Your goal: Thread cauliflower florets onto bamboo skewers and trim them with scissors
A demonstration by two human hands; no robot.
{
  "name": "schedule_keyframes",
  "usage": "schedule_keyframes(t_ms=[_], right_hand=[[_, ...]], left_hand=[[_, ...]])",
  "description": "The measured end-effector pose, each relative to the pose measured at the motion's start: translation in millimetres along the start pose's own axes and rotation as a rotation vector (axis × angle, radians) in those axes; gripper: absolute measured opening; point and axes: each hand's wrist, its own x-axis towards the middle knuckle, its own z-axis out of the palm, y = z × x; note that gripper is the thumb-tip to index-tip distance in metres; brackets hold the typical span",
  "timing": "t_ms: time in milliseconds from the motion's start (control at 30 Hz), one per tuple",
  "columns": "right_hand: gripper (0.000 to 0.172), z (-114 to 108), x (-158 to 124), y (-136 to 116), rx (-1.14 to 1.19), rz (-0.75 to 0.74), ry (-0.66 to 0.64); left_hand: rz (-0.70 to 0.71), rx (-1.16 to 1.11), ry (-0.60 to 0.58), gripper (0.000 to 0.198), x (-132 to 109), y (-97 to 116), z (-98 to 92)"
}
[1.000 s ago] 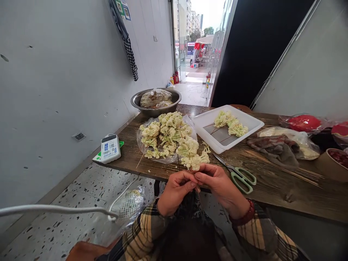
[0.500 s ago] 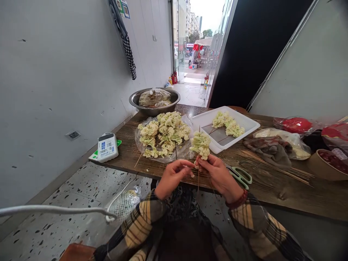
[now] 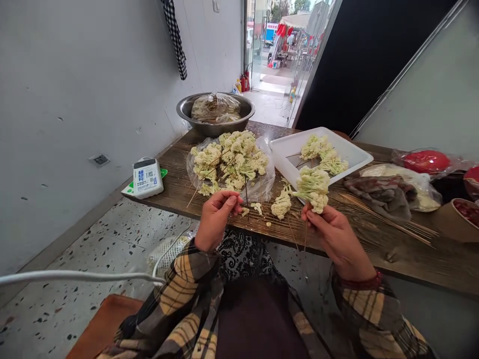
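My right hand [image 3: 339, 237] pinches the thin stick below a cauliflower skewer [image 3: 312, 187] and holds it upright over the table's front edge, near the white tray. My left hand [image 3: 217, 219] has thumb and fingers pressed together just in front of the cauliflower heap; what they hold, if anything, is hidden. Between my hands another skewered cauliflower piece [image 3: 281, 203] lies on the table, with small crumbs beside it. A heap of cauliflower skewers [image 3: 239, 158] rests on a clear plastic bag [image 3: 266, 184]. More cauliflower skewers [image 3: 331, 159] lie inside the white tray [image 3: 358, 160].
A metal basin [image 3: 183, 110] with bagged contents stands at the back of the wooden table [image 3: 411, 264]. At the left corner sits a white box-like device [image 3: 147, 178]. Bare sticks [image 3: 392, 222], a grey-brown cloth [image 3: 385, 197] and a bowl [image 3: 454, 219] occupy the right side.
My hands have parted: the right has moved rightward with the cauliflower skewer, the left leftward. The view has tilted down, and the cauliflower piece between my hands shows more fully.
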Motion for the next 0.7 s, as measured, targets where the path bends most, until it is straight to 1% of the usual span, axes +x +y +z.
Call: schedule_keyframes(t_ms=[67,133,200,300,333,400,467,533,600,633,700], right_hand=[[0.029,1,-5,3,-0.033,-0.011,-0.033],[0.027,1,-9,6,-0.040,-0.023,-0.058],[0.024,-2,-13,9,-0.035,-0.033,-0.061],[0.023,-6,-15,12,-0.039,-0.033,-0.049],[0.023,-7,-16,13,-0.038,-0.031,-0.047],[0.023,-7,-16,15,-0.017,-0.029,-0.042],[0.021,-7,-17,17,0.010,-0.031,-0.041],[0.020,-7,-19,17,0.019,-0.030,-0.040],[0.021,-7,-22,15,0.011,-0.024,-0.033],[0.021,-8,-23,13,0.003,-0.023,-0.027],[0.022,-11,-27,11,-0.015,-0.026,-0.012]], left_hand=[[0.022,0.041,-0.029,0.025,0,1,3.8],[0.070,0.166,-0.073,0.025,0,2,3.6],[0.152,0.414,-0.142,0.023,-1,1,-0.7],[0.284,0.880,-0.253,0.015,-3,-6,-9.4],[0.310,1.006,-0.279,0.013,-3,-10,-11.4],[0.342,1.182,-0.302,0.010,1,-19,-12.8],[0.377,1.272,-0.266,0.010,10,-27,-10.9],[0.412,1.295,-0.143,0.017,20,-32,-7.3],[0.421,1.262,-0.028,0.024,26,-31,-3.5],[0.428,1.239,-0.005,0.025,26,-29,-1.8],[0.460,1.194,-0.033,0.022,18,-21,0.8]])
